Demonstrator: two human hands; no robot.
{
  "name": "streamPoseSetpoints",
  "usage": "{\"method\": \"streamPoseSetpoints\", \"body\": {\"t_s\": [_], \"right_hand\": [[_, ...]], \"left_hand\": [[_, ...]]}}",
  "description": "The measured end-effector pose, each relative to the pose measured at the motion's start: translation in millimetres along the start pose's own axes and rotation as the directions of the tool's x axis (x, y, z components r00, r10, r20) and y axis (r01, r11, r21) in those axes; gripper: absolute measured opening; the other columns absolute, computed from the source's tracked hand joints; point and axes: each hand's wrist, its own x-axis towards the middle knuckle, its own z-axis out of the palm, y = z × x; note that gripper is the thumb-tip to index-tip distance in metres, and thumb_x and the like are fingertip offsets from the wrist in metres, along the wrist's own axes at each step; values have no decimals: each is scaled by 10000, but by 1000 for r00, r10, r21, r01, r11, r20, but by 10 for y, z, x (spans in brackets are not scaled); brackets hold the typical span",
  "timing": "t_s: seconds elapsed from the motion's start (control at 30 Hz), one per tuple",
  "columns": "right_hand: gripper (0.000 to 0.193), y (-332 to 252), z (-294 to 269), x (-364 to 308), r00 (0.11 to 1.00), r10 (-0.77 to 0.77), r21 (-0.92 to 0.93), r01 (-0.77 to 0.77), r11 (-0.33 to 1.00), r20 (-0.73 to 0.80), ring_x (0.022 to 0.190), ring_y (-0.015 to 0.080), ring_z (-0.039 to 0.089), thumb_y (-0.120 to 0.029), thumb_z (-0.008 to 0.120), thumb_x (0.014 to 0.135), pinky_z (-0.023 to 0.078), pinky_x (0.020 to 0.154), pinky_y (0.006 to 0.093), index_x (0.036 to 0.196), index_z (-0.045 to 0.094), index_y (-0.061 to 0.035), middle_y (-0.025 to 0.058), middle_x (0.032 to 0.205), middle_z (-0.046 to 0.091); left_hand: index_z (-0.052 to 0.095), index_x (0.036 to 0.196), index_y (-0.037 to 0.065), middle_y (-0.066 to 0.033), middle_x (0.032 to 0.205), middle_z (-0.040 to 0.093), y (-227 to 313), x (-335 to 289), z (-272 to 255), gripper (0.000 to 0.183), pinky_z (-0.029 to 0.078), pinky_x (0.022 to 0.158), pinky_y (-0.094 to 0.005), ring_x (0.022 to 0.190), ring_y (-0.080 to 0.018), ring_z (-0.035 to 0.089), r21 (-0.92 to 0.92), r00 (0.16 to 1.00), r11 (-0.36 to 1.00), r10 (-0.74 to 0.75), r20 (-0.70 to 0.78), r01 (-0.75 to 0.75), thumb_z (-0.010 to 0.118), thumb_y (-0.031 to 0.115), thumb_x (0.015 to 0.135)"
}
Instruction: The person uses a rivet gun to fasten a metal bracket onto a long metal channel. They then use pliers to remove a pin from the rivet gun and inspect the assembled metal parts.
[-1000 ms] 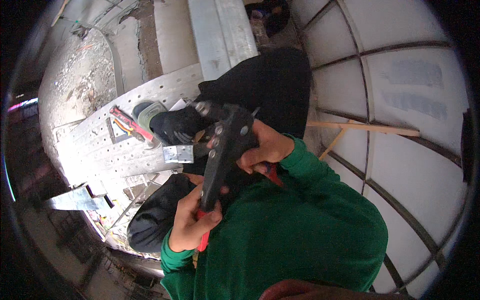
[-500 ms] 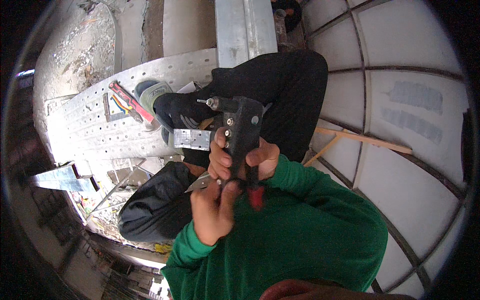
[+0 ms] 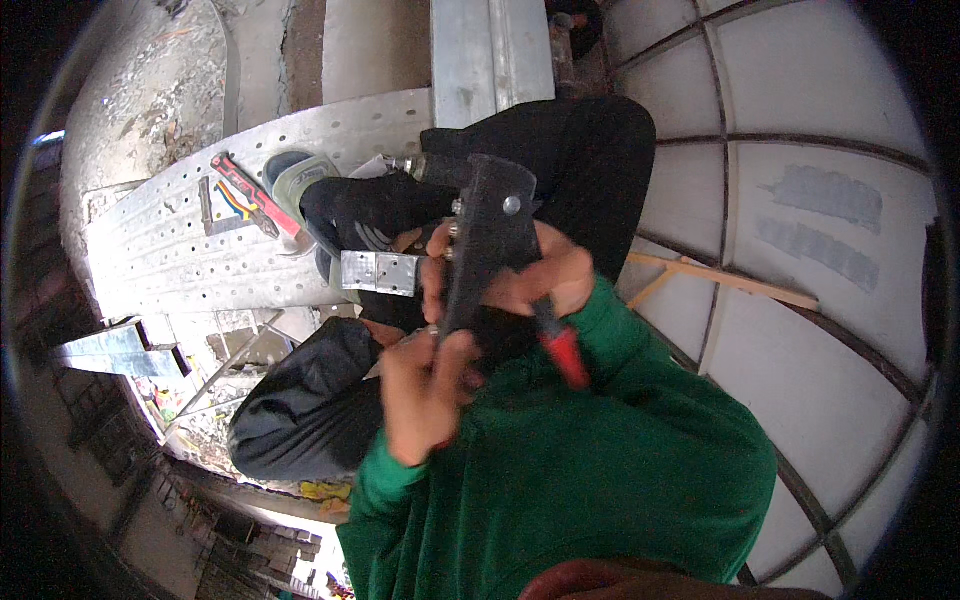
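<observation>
- Right hand (image 3: pixel 555 275): grasping a black hand tool (image 3: pixel 490 235) by its body; the palm side is hidden behind the tool, finger outlines blurred.
- Left hand (image 3: pixel 418 400): thumb and fingers bunched at the tool's lower end. Blurred; cannot tell whether they pinch it or only touch it.
- Tool sits between the two hands, tilted, nose pointing up and left beyond them. Small metal fittings line its left edge, partly covered by fingers, likely the right hand's. Lower tip concealed by the left hand.
- Red grip (image 3: pixel 567 357) just below the right hand, smeared; its join to the tool is hard to follow.
- Shiny metal bracket (image 3: pixel 380 272) left of the tool, above the left hand; right end close to the fingers. What bears it is unclear.
- Trouser legs (image 3: pixel 590 150) behind and beyond the hands, partly masked by the tool.
- Shoe (image 3: pixel 293 183) farther left, partly covered by the trouser cuff.
- Red-handled tool (image 3: pixel 262 197) past the shoe, on a perforated metal plank (image 3: pixel 150 250); plank's far left end washed out by glare.
- Metal channel (image 3: pixel 490 50) well beyond the hands, cut off at the top edge.
- Dark object beside it (image 3: pixel 583 35): too dim to name.
</observation>
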Motion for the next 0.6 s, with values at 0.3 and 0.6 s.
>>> {"method": "streamPoseSetpoints", "body": {"t_s": [0.3,0.6], "right_hand": [[812,-92,-33,-161,992,121,-5,-121,993,-23,1141,411,592,10,674,669,496,968,506,1412,350,49,287,1359,490],[901,-194,32,-301,898,435,-81,-440,894,-72,619,358,700,50,627,661,556,420,323,1466,224,76,353,1355,457]], "left_hand": [[646,912,-26,-21,548,562,403,-114,-417,240,362,426,-239,451,-62,496,101,967,993,38,251,-65,563,192,972],[645,959,-22,23,503,475,487,-244,-611,262,299,404,-224,418,-47,420,204,955,974,41,293,-104,552,222,957]]}}
